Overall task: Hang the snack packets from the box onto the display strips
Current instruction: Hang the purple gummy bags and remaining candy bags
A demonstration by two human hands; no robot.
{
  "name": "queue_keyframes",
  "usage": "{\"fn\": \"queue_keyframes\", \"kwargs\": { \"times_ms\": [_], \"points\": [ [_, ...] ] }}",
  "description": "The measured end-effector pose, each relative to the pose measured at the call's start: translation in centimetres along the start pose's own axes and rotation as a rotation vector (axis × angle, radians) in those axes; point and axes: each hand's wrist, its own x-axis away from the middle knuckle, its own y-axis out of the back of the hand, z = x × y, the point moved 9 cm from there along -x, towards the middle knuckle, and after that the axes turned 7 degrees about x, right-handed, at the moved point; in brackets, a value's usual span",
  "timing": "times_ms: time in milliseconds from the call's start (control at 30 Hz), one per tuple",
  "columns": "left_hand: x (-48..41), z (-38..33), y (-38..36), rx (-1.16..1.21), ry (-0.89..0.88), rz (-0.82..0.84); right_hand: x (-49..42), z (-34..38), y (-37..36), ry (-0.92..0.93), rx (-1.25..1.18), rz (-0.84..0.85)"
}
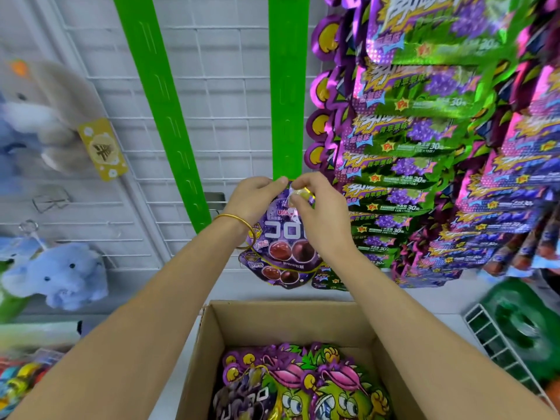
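Both left hand (254,199) and right hand (321,214) fingers (303,179) pinch purple packet (282,239) top at green strip (288,86).

White wire grid (227,71) fills the back from ten to twelve; blue plush toy (57,274) hangs at nine, white rack (497,348) at four o'clock.

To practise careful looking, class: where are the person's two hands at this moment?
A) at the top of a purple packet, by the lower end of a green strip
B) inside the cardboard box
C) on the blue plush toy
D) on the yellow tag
A: the left hand and the right hand both pinch the top of the purple packet just under the green strip, well above the cardboard box.
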Motion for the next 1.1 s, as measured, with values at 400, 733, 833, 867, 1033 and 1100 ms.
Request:
{"fn": "queue_keyframes", "kwargs": {
  "times_ms": [400,733,833,867,1033,1100],
  "points": [
    [0.2,1.2,0.0,0.041,0.010,0.035,1.5,-2.6,-2.3,-0.069,-0.018,0.085],
    [3.5,3.0,3.9,-0.156,-0.152,-0.088,3.9,-2.3,-0.3,0.074,0.213,-0.035],
    [6.7,5.9,6.2,-0.208,-0.102,-0.113,8.0,-3.1,0.3,0.110,0.330,-0.133],
    [7.8,7.2,6.6,-0.228,-0.062,-0.086,9.6,-4.3,-0.6,0.069,0.313,-0.090],
    [9.8,11.5,6.7,-0.260,0.113,0.054,19.5,-12.6,-12.5,-0.315,0.218,0.656],
    [9.5,11.4,6.5,-0.267,0.103,0.046,22.8,-13.9,-16.2,-0.361,0.239,0.807]
  ]
}}
